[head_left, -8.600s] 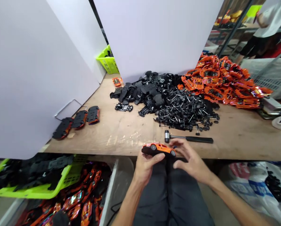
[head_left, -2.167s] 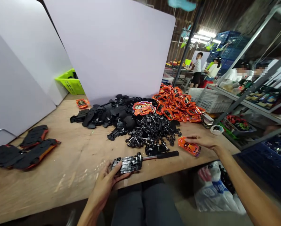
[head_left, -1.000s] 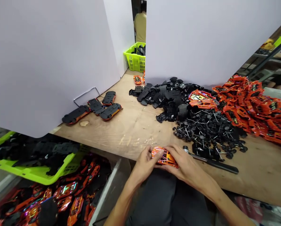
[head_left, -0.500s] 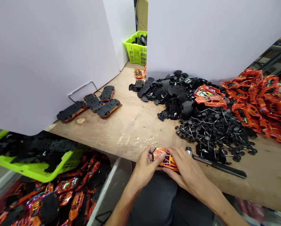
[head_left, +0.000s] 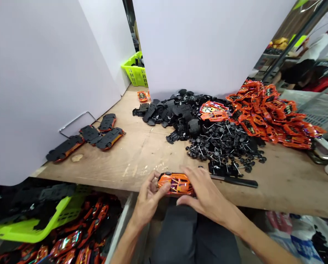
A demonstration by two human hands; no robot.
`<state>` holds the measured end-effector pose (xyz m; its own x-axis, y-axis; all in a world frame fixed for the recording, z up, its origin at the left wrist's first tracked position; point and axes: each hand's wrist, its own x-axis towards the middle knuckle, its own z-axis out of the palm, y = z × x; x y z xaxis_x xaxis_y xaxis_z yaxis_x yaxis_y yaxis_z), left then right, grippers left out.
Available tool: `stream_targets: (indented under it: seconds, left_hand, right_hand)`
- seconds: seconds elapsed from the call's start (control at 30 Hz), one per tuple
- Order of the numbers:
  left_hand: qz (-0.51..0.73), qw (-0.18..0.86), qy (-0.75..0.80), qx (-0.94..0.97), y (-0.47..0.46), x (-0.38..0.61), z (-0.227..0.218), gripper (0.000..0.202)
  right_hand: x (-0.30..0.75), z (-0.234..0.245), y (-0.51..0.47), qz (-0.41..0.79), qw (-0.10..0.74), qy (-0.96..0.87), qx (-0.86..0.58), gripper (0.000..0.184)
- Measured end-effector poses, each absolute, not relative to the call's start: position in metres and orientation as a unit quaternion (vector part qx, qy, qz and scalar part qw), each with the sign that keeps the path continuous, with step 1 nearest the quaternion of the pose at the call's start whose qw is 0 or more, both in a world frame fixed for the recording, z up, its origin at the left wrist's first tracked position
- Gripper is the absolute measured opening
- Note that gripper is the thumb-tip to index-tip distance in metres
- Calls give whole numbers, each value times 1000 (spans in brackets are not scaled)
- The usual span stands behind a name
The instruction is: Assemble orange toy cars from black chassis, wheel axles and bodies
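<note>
An orange toy car (head_left: 177,184) with a black wheel showing on its far side is held at the table's front edge, above my lap. My left hand (head_left: 150,200) is closed around its left end, thumb pressed on the top. Around the right end curves my right hand (head_left: 205,194), its fingers along the far side and its thumb at the near side; the fingertips are slightly blurred. Just right of that hand lies a hammer (head_left: 239,181), its black handle visible and its head mostly hidden. Behind it spreads a heap of black wheels on metal axles (head_left: 221,143).
Black chassis parts (head_left: 174,110) and orange car bodies (head_left: 273,117) are piled at the back. Several cars lie underside up (head_left: 109,138) at left beside a white panel (head_left: 43,73). A green basket (head_left: 37,234) sits over a bin of cars, lower left. People work far right.
My view has turned right, so things appear further left. The car has been turned level between my hands, showing more of its body and a wheel. My right thumb has shifted lower.
</note>
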<state>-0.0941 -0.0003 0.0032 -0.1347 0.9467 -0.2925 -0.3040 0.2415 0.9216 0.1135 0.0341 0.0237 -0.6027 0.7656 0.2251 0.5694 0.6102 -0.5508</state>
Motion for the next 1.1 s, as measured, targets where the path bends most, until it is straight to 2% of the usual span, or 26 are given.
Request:
stream_targets:
  seconds: [0.13, 0.23, 0.4, 0.57, 0.7, 0.87, 1.0, 1.1]
  left_hand:
    - [496, 576, 490, 426, -4, -107, 6, 38]
    - [417, 546, 492, 535, 4, -112, 7, 34]
    - [372, 452, 527, 616, 15, -100, 3, 29]
    - [419, 388, 520, 636, 11, -85, -9, 21]
    - [447, 380, 501, 636, 5, -77, -18, 21]
    - [461, 359, 488, 648, 6, -80, -18, 18]
    - [342, 307, 472, 752, 16, -83, 3, 19]
    - [223, 158, 461, 844, 23, -74, 15, 25]
  right_hand:
    - [119, 10, 19, 392, 391, -709, -437, 36]
    - [116, -8, 14, 424, 432, -672, -426, 27]
    - [125, -10, 27, 400, 395, -717, -413, 22]
    - [139, 1, 44, 463, 328, -721, -398, 26]
    - [136, -3, 42, 518, 347, -664, -412, 21]
    - [126, -5, 34, 507, 373, -631, -452, 15]
    - [123, -4, 34, 492, 385, -633, -456, 16]
    - [125, -7, 35, 494, 389, -627, -459, 18]
